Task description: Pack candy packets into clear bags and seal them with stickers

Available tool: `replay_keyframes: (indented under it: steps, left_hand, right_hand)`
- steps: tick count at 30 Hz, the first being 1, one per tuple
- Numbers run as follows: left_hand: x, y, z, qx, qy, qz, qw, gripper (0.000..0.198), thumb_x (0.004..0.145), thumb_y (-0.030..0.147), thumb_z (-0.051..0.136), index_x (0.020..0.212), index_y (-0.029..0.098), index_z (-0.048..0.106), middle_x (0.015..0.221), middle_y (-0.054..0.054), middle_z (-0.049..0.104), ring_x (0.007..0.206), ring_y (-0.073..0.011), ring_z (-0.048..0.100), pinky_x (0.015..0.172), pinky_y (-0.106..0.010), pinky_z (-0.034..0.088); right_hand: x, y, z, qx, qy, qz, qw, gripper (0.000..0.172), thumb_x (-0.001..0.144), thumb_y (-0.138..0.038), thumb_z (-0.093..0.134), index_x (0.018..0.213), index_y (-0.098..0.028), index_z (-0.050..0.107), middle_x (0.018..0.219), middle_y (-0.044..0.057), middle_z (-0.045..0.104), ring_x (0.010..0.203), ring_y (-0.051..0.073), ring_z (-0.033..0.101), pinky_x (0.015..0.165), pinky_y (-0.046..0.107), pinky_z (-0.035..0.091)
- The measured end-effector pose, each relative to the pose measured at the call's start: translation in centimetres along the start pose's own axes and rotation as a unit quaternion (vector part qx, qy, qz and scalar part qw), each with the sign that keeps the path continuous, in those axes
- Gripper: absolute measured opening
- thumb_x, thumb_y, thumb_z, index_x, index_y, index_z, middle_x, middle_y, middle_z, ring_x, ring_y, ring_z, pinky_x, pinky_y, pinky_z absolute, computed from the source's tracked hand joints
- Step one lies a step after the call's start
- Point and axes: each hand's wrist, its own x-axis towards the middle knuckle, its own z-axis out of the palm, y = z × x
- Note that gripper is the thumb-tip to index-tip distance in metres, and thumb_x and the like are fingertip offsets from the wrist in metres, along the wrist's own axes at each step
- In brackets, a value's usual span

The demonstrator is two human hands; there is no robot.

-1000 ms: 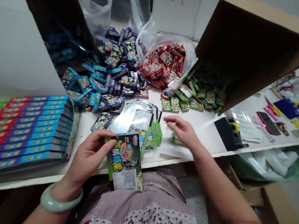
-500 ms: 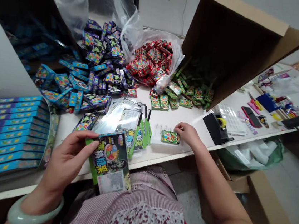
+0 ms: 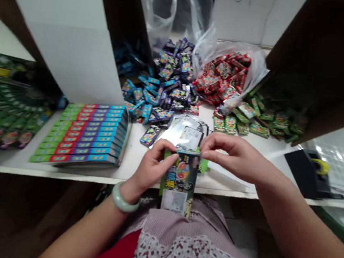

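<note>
Since the prev. frames the R hand (image 3: pixel 234 154) had left the small green pkt on the white sheet & come across to the big card-backed pkt (image 3: pixel 180 183), so 2 hands were on it now, not 1. The L hand (image 3: pixel 151 170) had its grip pressed to the pkt's left side, and the R hand's fingertips (image 3: pixel 203 152) pinched its top edge. The pkt stood upright, just past the front edge of the white surface (image 3: pixel 15 165), its lower end over the person's lap. The small green pkt no longer showed on its own; a green edge (image 3: pixel 204 165) stuck out behind the big pkt, can't tell if same one. The view had swung left: a white card flap (image 3: pixel 67 38) & a green printed sheet (image 3: pixel 7 102) had come in on the left. The row of boxes (image 3: pixel 87 136) sat left of the hands, the clear sleeves (image 3: pixel 187 132) just behind them, w/ purple pkts (image 3: pixel 175 67), red pkts (image 3: pixel 223 75) & green pkts (image 3: pixel 254 117) in heaps beyond. The tape dispenser (image 3: pixel 306 171) stayed far right.
</note>
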Motion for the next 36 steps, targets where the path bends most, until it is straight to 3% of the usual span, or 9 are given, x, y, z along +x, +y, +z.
replay_keyframes:
  steps: [3, 7, 10, 15, 23, 27, 31, 33, 36]
  left_hand:
    - [-0.2, 0.3, -0.1, -0.018, -0.014, -0.005, 1.0, 0.008, 0.086, 0.026, 0.061, 0.09, 0.02, 0.056, 0.084, -0.001, 0.057, 0.08, -0.0158, 0.055, 0.073, -0.027, 0.044]
    - [-0.4, 0.4, -0.6, -0.047, -0.018, -0.004, 0.999, 0.007, 0.089, 0.027, 0.057, 0.089, 0.02, 0.056, 0.083, 0.0, 0.056, 0.078, -0.0151, 0.053, 0.072, -0.027, 0.043]
    - [-0.3, 0.0, -0.7, -0.06, -0.014, -0.005, 0.998, 0.01, 0.09, 0.03, 0.056, 0.088, 0.02, 0.056, 0.081, 0.0, 0.055, 0.077, -0.0147, 0.051, 0.071, -0.027, 0.041]
    - [0.0, -0.7, -0.5, -0.048, -0.001, -0.009, 0.999, 0.022, 0.081, 0.036, 0.069, 0.085, 0.02, 0.055, 0.078, 0.001, 0.053, 0.074, -0.0144, 0.05, 0.069, -0.028, 0.04]
    - [0.0, -0.5, 0.3, -0.029, 0.028, -0.015, 0.999, 0.015, 0.078, 0.023, 0.068, 0.083, 0.02, 0.054, 0.079, 0.001, 0.055, 0.076, -0.0147, 0.052, 0.071, -0.028, 0.042]
    - [-0.2, -0.7, 0.4, -0.038, 0.028, -0.021, 0.999, 0.015, 0.076, 0.022, 0.066, 0.084, 0.02, 0.053, 0.078, 0.001, 0.054, 0.075, -0.0152, 0.051, 0.071, -0.028, 0.042]
    - [-1.1, -0.1, 0.1, -0.062, 0.027, -0.031, 0.997, 0.016, 0.076, 0.022, 0.065, 0.086, 0.019, 0.053, 0.082, 0.0, 0.055, 0.078, -0.0154, 0.051, 0.074, -0.029, 0.042]
    - [-1.8, 0.5, 0.0, -0.09, 0.015, -0.063, 0.994, 0.025, 0.075, 0.028, 0.069, 0.092, 0.019, 0.053, 0.083, 0.0, 0.055, 0.076, -0.0148, 0.05, 0.071, -0.028, 0.042]
    - [-2.2, 1.0, 0.2, -0.106, 0.039, -0.156, 0.981, 0.05, 0.061, 0.039, 0.084, 0.093, 0.02, 0.05, 0.078, 0.003, 0.054, 0.07, -0.0132, 0.047, 0.065, -0.026, 0.04]
  right_hand:
    - [3.0, -0.8, 2.3, -0.015, -0.059, 0.016, 0.998, 0.014, 0.08, -0.03, 0.066, 0.071, -0.021, 0.067, 0.069, 0.0, 0.067, 0.062, 0.013, 0.061, 0.059, 0.026, 0.048]
    - [4.7, 0.8, 3.4, -0.007, -0.073, 0.085, 0.994, 0.014, 0.074, -0.032, 0.072, 0.065, -0.021, 0.067, 0.059, -0.001, 0.065, 0.051, 0.013, 0.057, 0.046, 0.024, 0.043]
    - [5.0, 1.4, 3.4, 0.017, -0.075, 0.117, 0.99, 0.016, 0.073, -0.035, 0.073, 0.065, -0.022, 0.068, 0.059, 0.0, 0.066, 0.051, 0.013, 0.057, 0.045, 0.024, 0.043]
    - [5.5, 1.3, 3.5, 0.021, -0.082, 0.132, 0.988, 0.019, 0.071, -0.038, 0.075, 0.063, -0.023, 0.068, 0.057, 0.0, 0.067, 0.05, 0.014, 0.058, 0.044, 0.025, 0.043]
    - [6.0, 1.6, 3.4, -0.008, -0.071, 0.17, 0.983, 0.022, 0.065, -0.04, 0.078, 0.062, -0.022, 0.067, 0.055, 0.001, 0.065, 0.049, 0.015, 0.057, 0.043, 0.024, 0.043]
    - [5.8, 2.1, 3.7, 0.094, -0.1, 0.24, 0.961, 0.027, 0.063, -0.042, 0.081, 0.064, -0.02, 0.064, 0.057, 0.0, 0.065, 0.05, 0.013, 0.057, 0.047, 0.024, 0.046]
    - [5.1, 2.3, 4.6, 0.234, -0.125, 0.313, 0.912, 0.026, 0.066, -0.037, 0.078, 0.08, -0.019, 0.065, 0.07, -0.001, 0.066, 0.061, 0.013, 0.061, 0.056, 0.023, 0.048]
    - [4.8, 2.2, 5.0, 0.266, -0.147, 0.342, 0.889, 0.022, 0.07, -0.035, 0.074, 0.082, -0.018, 0.065, 0.07, -0.001, 0.064, 0.063, 0.014, 0.061, 0.058, 0.023, 0.048]
    - [4.9, 1.7, 5.7, 0.255, -0.165, 0.342, 0.889, 0.018, 0.07, -0.035, 0.071, 0.075, -0.019, 0.065, 0.068, 0.0, 0.061, 0.063, 0.016, 0.06, 0.059, 0.024, 0.048]
